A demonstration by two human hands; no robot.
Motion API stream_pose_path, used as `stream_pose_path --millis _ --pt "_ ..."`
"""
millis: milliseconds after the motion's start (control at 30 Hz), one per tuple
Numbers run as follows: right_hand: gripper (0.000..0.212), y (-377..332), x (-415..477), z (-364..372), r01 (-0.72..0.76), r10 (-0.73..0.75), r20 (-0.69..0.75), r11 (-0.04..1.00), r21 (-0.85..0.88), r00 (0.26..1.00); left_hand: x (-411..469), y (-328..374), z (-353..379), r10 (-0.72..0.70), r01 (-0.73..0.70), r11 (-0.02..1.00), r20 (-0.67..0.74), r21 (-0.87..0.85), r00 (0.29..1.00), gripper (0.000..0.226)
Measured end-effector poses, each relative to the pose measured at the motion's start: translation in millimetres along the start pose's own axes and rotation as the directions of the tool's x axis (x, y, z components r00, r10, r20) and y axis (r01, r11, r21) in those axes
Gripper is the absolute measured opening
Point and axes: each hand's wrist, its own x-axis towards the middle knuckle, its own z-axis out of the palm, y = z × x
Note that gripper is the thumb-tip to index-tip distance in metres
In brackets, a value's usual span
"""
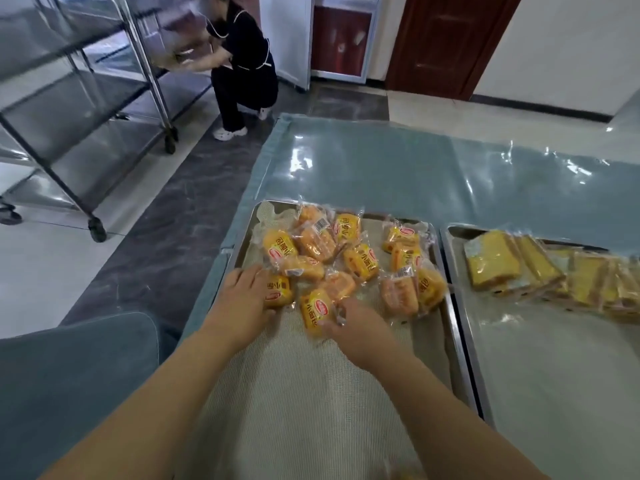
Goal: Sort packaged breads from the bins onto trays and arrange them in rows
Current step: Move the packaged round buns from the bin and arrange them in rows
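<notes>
Several small packaged breads in clear wrappers lie jumbled at the far end of a steel tray (460, 341) lined with pale mesh. My left hand (247, 292) rests at the pile's left edge and holds one small bread (278, 289). My right hand (356, 325) pinches the wrapper of another small bread (313, 311) near the pile's front. A second steel tray (519, 358) to the right carries a row of yellow sliced cake packs (498, 263), overlapping along its far side.
Both trays sit on a table with a shiny teal cover (398, 168). A teal chair back (76, 375) is at lower left. Wheeled steel racks (79, 126) stand on the floor to the left, and a person in black (242, 64) crouches beside them.
</notes>
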Motion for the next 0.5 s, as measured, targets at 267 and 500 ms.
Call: stream_pose_path --millis 267,500 --pt "0.009 13 -5 8 -0.026 0.031 -0.013 0.959 0.282 0.999 14 -9 10 -0.028 0.024 0.994 0.041 0.103 0.999 0.059" --pt "0.015 51 -40 6 -0.122 0.072 0.195 0.958 0.259 0.978 -34 -2 2 -0.069 0.069 0.997 0.035 0.021 0.997 0.064"
